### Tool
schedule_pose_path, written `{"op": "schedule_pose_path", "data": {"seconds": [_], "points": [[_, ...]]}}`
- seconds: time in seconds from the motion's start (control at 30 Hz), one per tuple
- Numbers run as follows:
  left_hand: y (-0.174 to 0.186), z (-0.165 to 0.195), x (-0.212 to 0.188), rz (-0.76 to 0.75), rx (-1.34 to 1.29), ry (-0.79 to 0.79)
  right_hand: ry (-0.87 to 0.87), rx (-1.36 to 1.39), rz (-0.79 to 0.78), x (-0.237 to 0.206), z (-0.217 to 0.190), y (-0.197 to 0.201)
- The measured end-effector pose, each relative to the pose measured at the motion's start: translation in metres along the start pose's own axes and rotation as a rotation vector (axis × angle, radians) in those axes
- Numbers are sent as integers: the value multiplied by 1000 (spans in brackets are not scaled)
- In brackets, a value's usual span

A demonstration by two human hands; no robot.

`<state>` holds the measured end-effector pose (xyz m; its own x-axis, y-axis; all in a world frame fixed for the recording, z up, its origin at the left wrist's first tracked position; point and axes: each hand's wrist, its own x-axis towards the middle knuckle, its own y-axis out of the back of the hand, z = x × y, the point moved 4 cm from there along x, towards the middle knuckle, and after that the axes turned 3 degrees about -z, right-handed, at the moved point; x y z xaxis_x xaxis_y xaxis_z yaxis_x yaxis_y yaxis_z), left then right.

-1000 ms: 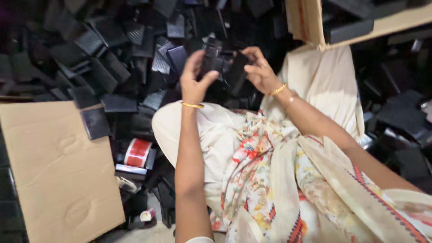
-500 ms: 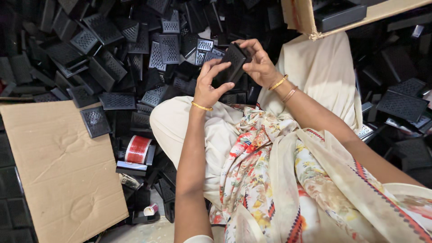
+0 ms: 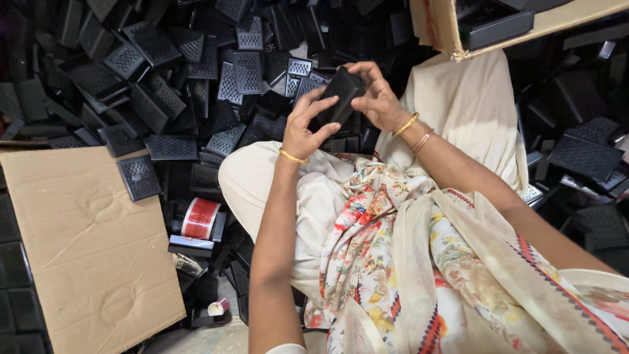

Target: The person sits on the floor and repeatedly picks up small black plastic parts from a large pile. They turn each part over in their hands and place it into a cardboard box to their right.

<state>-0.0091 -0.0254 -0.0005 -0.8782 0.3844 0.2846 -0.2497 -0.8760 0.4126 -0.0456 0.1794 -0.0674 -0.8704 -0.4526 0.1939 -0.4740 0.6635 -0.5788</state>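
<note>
Both of my hands hold one small black plastic box [image 3: 342, 92] above my knees. My left hand [image 3: 303, 128] grips its lower left side with spread fingers. My right hand [image 3: 375, 98] wraps its upper right side. Gold bangles sit on both wrists. Beyond the box lies a big heap of black perforated plastic covers [image 3: 196, 72]. My lap is covered by cream trousers and a floral scarf [image 3: 393, 262].
A flat cardboard sheet [image 3: 85, 249] lies at the left with one black cover [image 3: 139, 177] on its edge. A red tape roll [image 3: 198, 218] sits beside it. A cardboard box [image 3: 452, 29] holding black parts is at the upper right. More black covers [image 3: 583, 157] lie at the right.
My hands have drawn the black box a little nearer and turned it between the fingers. The view has shifted slightly, with the cardboard box edging further out at the top right.
</note>
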Motion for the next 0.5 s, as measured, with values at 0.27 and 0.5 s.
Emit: {"op": "schedule_pose_path", "data": {"seconds": [0.27,0.5], "points": [[-25,10,8,247,418,-204,-183,472,156,2,15,0],[-9,-12,-2,257,79,139,-101,-216,101,0,-4,-14]]}}
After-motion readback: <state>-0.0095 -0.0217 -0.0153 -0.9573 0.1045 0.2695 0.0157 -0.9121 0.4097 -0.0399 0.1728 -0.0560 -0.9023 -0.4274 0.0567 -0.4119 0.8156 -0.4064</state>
